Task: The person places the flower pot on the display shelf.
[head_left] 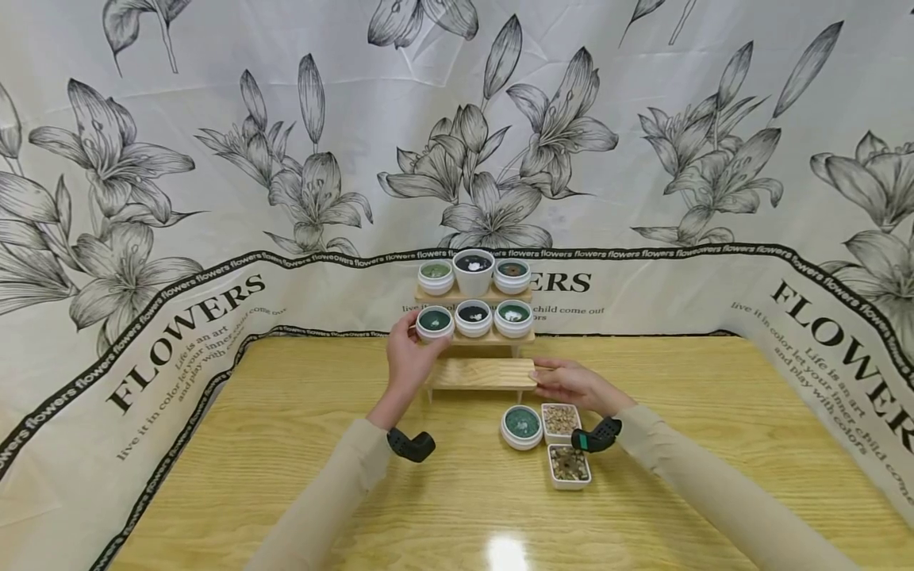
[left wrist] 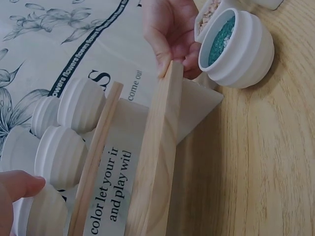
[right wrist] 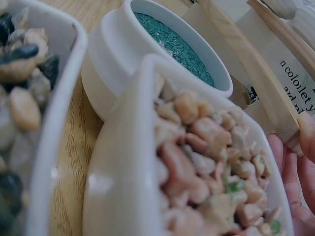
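Observation:
A tiered wooden stand with pale legs stands near the back of the table. My left hand grips a small white round pot with dark green filling, at the left end of the middle tier; its thumb shows on the pot in the left wrist view. Beside that pot are a dark-filled pot and a green-and-white-filled pot. My right hand pinches the right end of the bottom board, thumb above and fingers beneath. That board bears no pots.
The top tier holds a green-filled pot, a taller pot and a brown-centred pot. In front of the stand sit a teal-filled round pot and square dishes of pinkish gravel and mixed pebbles. A flower-printed cloth hangs behind.

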`<move>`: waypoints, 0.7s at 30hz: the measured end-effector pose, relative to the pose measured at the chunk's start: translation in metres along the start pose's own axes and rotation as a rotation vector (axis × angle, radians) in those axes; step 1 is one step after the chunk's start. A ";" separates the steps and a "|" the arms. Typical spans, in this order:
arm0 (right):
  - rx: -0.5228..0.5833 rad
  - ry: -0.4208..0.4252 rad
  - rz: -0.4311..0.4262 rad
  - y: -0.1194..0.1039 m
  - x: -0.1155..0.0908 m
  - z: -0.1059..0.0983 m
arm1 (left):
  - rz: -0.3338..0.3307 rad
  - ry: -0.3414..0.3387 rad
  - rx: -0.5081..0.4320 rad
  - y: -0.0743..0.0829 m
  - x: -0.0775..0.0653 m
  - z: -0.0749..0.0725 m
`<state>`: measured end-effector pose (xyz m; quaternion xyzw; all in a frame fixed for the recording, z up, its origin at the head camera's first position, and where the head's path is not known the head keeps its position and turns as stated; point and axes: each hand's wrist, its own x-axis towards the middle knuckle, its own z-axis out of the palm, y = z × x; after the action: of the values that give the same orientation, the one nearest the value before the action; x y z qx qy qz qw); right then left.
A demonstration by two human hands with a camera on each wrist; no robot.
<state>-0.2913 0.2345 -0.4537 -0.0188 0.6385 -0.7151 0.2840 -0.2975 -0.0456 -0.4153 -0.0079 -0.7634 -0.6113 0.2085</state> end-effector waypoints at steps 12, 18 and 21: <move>-0.030 0.005 -0.002 0.000 0.000 0.000 | -0.045 -0.009 -0.030 -0.004 0.004 0.000; -0.028 0.000 -0.005 0.001 0.002 0.000 | -0.034 -0.003 -0.023 -0.006 0.005 -0.003; -0.030 0.004 -0.005 0.002 0.002 -0.001 | -0.028 0.005 -0.011 -0.006 0.005 -0.004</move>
<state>-0.2929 0.2339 -0.4561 -0.0234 0.6494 -0.7064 0.2806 -0.3021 -0.0521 -0.4184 0.0029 -0.7595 -0.6184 0.2018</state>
